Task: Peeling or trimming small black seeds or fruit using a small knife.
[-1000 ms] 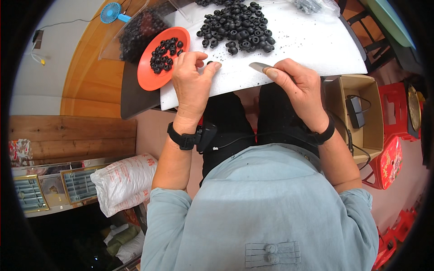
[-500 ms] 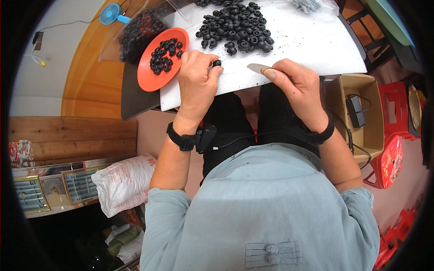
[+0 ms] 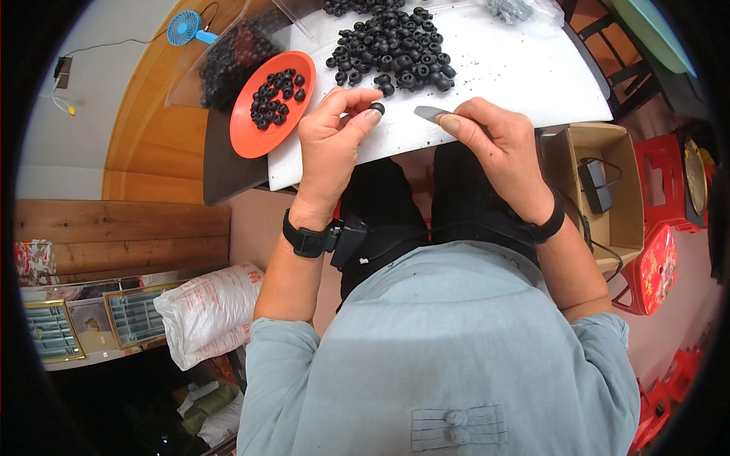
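Both hands are held over the near edge of the white foam sheet (image 3: 494, 91) on the dark tabletop (image 3: 232, 173), their forearms rising from either side of the body and angled slightly inward. The left hand (image 3: 333, 133) is turned with its back outward, index finger arched forward and thumb stretched beneath it; the two tips close around a small black round piece (image 3: 377, 109), with a gap between finger and thumb further back. The right hand (image 3: 496, 138) has its fingers bent and its thumb laid forward along a short blade (image 3: 430, 113), gripping it firmly, the tip pointing toward the left hand. The hands are apart, with the black piece and blade tip near each other between them. Ahead of both hands spreads a pile of black pieces (image 3: 397, 49); just beyond the left hand's outer side sits an orange dish (image 3: 245, 128) holding more. Each wrist wears a black band (image 3: 310, 242).
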Tool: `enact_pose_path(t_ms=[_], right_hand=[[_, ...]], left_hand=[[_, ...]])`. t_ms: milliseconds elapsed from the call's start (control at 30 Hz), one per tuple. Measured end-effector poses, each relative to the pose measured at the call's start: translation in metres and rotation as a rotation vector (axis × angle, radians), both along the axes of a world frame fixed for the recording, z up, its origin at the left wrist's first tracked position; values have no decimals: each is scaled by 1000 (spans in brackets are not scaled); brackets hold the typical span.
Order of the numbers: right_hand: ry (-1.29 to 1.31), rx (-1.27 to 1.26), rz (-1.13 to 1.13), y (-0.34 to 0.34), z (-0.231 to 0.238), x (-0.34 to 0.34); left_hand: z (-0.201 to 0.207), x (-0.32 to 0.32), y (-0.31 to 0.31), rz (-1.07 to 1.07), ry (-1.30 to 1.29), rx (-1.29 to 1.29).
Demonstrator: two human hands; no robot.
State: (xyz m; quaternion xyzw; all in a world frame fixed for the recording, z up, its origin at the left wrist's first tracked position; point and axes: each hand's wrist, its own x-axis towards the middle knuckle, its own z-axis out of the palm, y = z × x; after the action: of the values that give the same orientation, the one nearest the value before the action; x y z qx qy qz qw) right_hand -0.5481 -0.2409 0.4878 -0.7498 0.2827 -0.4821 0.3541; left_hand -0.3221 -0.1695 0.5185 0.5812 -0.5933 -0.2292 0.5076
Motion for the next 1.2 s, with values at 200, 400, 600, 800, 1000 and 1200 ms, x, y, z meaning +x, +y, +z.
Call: enact_pose_path(t_ms=[200, 400, 600, 800, 1000, 1200], right_hand=[[22, -82, -64, -8, 11, 8], [85, -89, -111, -6, 10, 11], [132, -74, -132, -5, 10, 12], [186, -138, -199, -3, 7, 15], [201, -177, -195, -3, 7, 14], [233, -193, -176, -3, 9, 12]], left_hand=[[-3, -3, -4, -134, 346, 33], [-11, -8, -9, -302, 683, 70], [-12, -16, -9, -335, 660, 44], [-14, -18, -9, -334, 637, 13], [-16, -18, -8, -333, 612, 8], [-17, -20, -9, -329, 605, -22]])
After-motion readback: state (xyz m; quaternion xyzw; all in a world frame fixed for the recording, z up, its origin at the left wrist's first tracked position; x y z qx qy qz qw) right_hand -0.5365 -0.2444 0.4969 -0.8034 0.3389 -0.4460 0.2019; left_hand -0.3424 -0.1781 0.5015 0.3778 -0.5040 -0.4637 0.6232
